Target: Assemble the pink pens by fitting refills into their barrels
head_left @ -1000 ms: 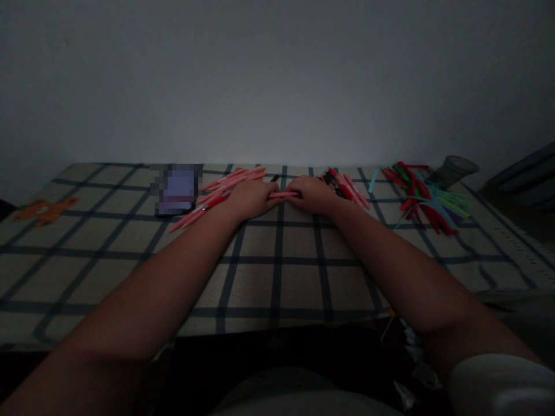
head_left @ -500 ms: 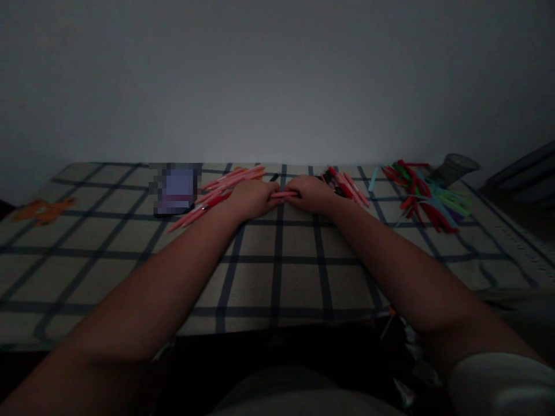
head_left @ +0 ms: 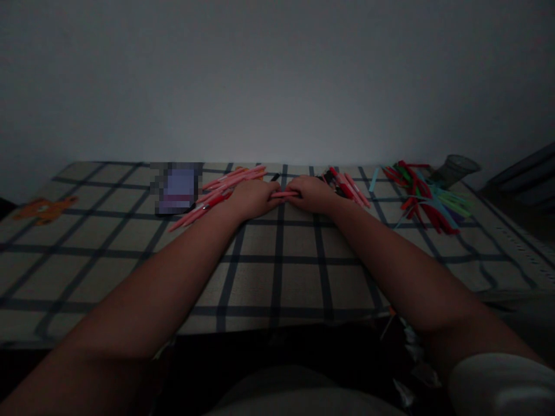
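Close together over the checked cloth, my left hand point(head_left: 255, 197) and my right hand point(head_left: 310, 193) are both closed on pink pens point(head_left: 284, 195), of which only a short stretch shows between the fingers. The far ends are hidden inside the hands. Beside my left hand lies a slanted pile of pink pens point(head_left: 223, 184) with a red pen point(head_left: 215, 200) on its near side. Next to my right hand are several red, pink and black pens point(head_left: 347, 185), partly covered by the hand. A small black piece point(head_left: 274, 177) rests just behind the gap between the hands.
On the checked tablecloth point(head_left: 299, 283), a pixelated purple-blue item point(head_left: 180, 188) lies left, and an orange flat shape point(head_left: 45, 209) farther left. To the right are tangled coloured strips point(head_left: 422, 199), a light blue strip point(head_left: 373, 179) and a see-through cup point(head_left: 457, 167) tipped over. A wall stands behind.
Almost nothing differs. Both hands keep their hold on the pink pens in the same place, and the view has shifted very slightly.
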Demonstrator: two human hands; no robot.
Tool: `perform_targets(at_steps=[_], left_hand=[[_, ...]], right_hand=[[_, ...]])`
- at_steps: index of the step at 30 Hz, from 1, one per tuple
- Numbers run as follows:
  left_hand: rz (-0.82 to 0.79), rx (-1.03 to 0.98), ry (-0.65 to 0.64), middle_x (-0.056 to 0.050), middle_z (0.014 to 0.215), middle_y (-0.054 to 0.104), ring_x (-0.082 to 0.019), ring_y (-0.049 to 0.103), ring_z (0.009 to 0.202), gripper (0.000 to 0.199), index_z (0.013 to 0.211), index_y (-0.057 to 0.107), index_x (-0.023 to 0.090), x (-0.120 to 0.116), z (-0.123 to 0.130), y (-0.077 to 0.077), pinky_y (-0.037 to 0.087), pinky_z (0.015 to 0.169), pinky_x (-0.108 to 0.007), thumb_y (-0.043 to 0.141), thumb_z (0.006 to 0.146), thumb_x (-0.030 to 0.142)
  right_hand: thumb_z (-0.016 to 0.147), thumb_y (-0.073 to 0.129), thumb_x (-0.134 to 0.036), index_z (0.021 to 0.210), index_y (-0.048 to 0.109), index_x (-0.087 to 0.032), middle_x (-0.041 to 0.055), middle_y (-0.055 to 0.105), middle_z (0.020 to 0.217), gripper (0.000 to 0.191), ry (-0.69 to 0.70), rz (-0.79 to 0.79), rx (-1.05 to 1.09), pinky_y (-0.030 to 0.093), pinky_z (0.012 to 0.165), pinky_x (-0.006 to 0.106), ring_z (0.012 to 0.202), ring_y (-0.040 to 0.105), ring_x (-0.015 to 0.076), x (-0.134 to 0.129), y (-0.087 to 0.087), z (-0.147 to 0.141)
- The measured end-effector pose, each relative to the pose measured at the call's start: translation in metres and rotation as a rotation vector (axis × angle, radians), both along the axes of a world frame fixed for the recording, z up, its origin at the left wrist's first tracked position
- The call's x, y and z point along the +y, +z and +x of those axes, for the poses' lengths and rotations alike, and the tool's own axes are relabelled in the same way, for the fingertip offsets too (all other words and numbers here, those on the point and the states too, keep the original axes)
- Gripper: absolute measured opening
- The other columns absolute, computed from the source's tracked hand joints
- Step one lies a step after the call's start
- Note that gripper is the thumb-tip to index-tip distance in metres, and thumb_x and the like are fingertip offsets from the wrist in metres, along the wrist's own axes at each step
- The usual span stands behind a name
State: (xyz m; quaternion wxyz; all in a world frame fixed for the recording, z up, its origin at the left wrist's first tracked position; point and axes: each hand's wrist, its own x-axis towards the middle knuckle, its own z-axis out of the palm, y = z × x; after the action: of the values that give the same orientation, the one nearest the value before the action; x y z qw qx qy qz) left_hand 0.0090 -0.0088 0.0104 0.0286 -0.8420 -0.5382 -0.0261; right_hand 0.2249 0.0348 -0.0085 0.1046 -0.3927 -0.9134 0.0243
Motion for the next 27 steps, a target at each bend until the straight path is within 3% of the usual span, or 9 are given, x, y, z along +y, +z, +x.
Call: perform_targets(at_steps=[19,27], left_hand=[[0.022,0.01,-0.007,-0.012,0.121,0.082,-0.034,0.076,0.112,0.049,0.129,0.074,0.025,0.0001,0.0012,-0.0021,0.052,0.085,-0.038,0.048,0.109,0.062],[0.008,0.0,-0.016,-0.013,0.123,0.081,-0.033,0.075,0.116,0.044,0.132,0.073,0.024,-0.0029,0.0045,-0.0012,0.053,0.092,-0.038,0.054,0.109,0.055]], right_hand=[[0.106,0.058,-0.038,0.103,0.075,-0.018,0.0121,0.077,0.107,0.026,0.0,0.014,-0.024,0.036,0.081,0.034,0.095,0.062,0.0247,-0.0019,0.001,-0.0006],[0.107,0.057,-0.04,0.104,0.076,-0.019,0.0113,0.077,0.104,0.028,-0.001,0.01,-0.022,0.036,0.08,0.034,0.093,0.062,0.0243,-0.0043,0.0034,-0.0018]])
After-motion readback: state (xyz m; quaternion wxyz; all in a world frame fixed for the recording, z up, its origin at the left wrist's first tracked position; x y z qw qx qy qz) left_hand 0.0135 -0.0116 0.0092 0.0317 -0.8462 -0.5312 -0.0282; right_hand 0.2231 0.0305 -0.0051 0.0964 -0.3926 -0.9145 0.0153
